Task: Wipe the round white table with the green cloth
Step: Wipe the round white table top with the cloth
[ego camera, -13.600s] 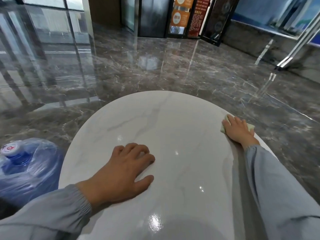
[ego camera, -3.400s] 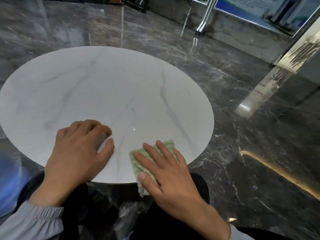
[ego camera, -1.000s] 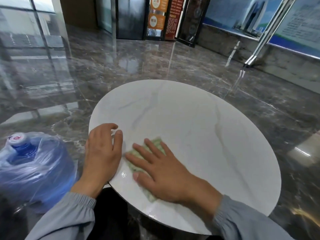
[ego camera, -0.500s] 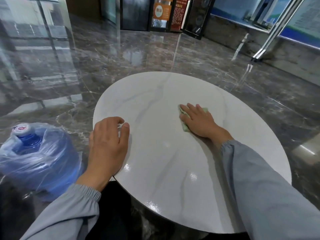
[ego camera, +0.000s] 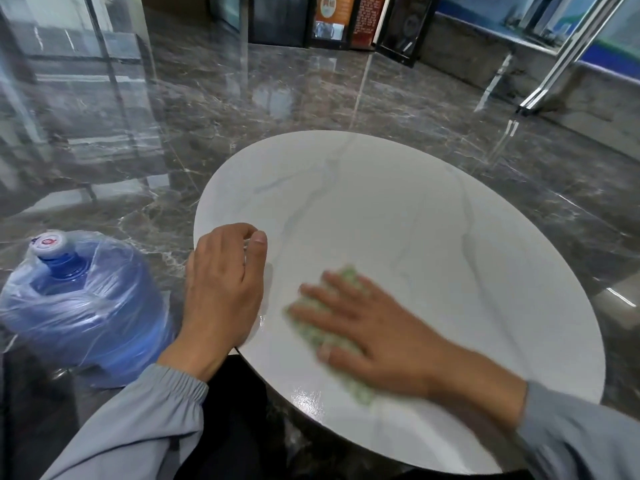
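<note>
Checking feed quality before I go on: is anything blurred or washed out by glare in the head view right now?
Head view: the right hand and green cloth are motion-blurred; the left hand is sharp; glare patches sit on the table near its close edge; wide-angle distortion bends the scene.

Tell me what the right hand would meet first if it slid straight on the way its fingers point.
The right hand, flat on the green cloth, points up and left across the round white table. The left hand, resting at the table's left edge, looks like the first thing in that line, likely near its thumb.
</note>
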`<action>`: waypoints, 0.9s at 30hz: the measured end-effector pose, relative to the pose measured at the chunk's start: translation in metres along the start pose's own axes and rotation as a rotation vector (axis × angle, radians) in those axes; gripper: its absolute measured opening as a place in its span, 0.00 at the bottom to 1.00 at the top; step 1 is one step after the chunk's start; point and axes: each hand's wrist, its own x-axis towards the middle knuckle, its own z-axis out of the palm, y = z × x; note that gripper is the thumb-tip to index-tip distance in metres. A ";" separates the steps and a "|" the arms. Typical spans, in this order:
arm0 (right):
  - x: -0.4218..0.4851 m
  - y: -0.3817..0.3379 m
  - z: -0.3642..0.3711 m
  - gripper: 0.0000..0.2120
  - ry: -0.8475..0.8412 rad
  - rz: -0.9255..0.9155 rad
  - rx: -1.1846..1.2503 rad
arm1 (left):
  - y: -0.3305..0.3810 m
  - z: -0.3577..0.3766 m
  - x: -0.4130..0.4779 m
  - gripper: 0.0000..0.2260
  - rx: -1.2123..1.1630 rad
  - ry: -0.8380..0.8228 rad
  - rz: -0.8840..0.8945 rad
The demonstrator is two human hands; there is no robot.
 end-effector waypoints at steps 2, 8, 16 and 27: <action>0.019 0.059 -0.005 0.26 0.031 0.234 0.031 | 0.000 0.000 -0.001 0.19 0.000 -0.010 0.001; 0.060 0.176 -0.016 0.27 0.020 0.803 0.080 | -0.001 0.001 0.000 0.21 0.018 0.004 0.005; 0.081 -0.004 0.008 0.28 -0.006 0.069 0.042 | -0.005 0.002 -0.005 0.18 -0.149 0.131 0.009; 0.112 0.140 -0.019 0.27 -0.008 0.577 0.031 | 0.006 0.001 -0.009 0.12 -0.489 0.361 -0.126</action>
